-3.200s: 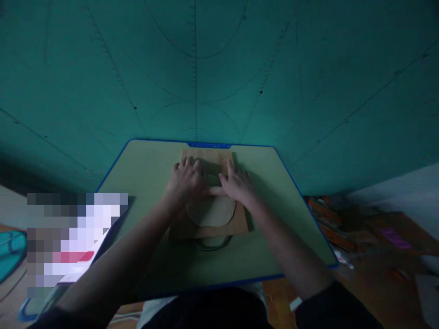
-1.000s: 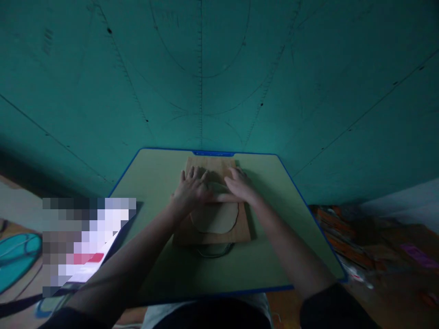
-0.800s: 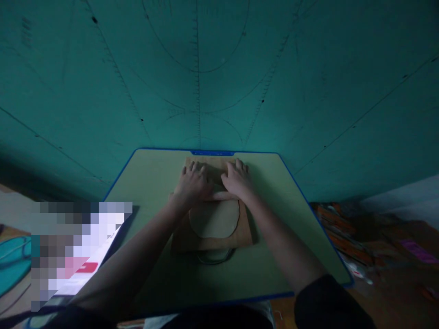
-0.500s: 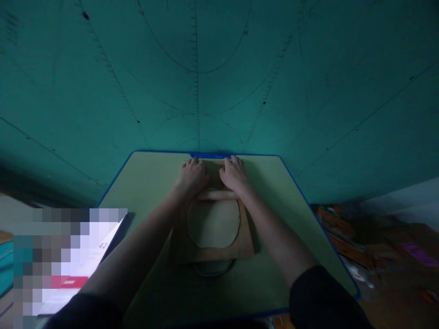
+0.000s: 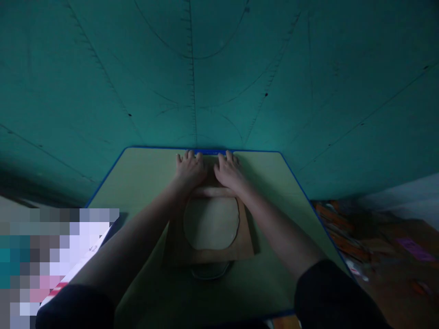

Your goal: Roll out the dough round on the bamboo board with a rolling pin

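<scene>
A flat, roundish sheet of dough (image 5: 211,224) lies on a wooden board (image 5: 246,242). Across the dough's far edge rests a rolling pin (image 5: 213,192), its ends hidden under my wrists. My left hand (image 5: 190,170) is palm down over the pin's left end, fingers stretched forward and spread toward the table's far edge. On the other side my right hand (image 5: 229,170) lies the same way over the right end. The heels of both hands seem to press on the pin; neither wraps its fingers round it.
The board sits on a pale table (image 5: 274,196) with a blue rim, against a green wall (image 5: 219,82) with drawn lines. A metal handle (image 5: 211,275) sticks out at the board's near side. A white printed item (image 5: 82,265) is at left, partly blurred out. Cardboard (image 5: 387,228) lies at right.
The fingers of both hands have straightened out and spread from a more curled pose. The rolling pin stays near the dough's far edge. The view has shifted slightly.
</scene>
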`<action>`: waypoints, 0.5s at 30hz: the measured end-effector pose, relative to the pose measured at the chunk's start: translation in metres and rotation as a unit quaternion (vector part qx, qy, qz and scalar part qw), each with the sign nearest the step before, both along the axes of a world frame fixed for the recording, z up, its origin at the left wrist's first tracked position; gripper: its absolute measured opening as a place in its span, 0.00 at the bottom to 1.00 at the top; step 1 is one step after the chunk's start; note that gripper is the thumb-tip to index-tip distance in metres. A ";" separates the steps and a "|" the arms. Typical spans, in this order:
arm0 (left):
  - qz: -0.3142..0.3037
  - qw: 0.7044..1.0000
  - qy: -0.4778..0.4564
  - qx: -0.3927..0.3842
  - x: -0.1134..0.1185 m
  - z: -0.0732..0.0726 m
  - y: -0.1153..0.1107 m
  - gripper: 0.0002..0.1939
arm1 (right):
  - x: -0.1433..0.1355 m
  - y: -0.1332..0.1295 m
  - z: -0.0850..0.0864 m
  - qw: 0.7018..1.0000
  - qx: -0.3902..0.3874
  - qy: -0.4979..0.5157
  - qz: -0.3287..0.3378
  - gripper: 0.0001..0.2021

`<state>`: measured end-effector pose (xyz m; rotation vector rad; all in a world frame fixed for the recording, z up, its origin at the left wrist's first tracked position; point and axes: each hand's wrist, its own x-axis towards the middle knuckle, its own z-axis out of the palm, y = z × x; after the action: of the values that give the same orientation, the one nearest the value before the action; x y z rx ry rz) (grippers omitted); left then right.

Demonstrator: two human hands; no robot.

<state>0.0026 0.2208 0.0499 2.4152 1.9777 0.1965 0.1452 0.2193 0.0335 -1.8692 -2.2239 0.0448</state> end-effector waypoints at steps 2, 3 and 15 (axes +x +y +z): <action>0.008 1.000 -0.008 -0.003 -0.001 -0.003 -0.004 0.25 | 0.000 -0.003 -0.002 1.000 -0.005 0.004 0.000 0.22; 0.008 1.000 -0.010 -0.001 -0.001 -0.004 -0.006 0.26 | 0.000 -0.004 -0.003 1.000 -0.007 0.006 -0.001 0.23; -0.019 1.000 0.003 -0.003 -0.005 -0.001 -0.030 0.25 | -0.002 -0.028 0.000 1.000 -0.007 0.005 0.002 0.24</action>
<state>-0.0022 0.1908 0.0492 2.4503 1.9297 0.1819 0.1431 0.1914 0.0332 -1.8671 -2.2264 0.0698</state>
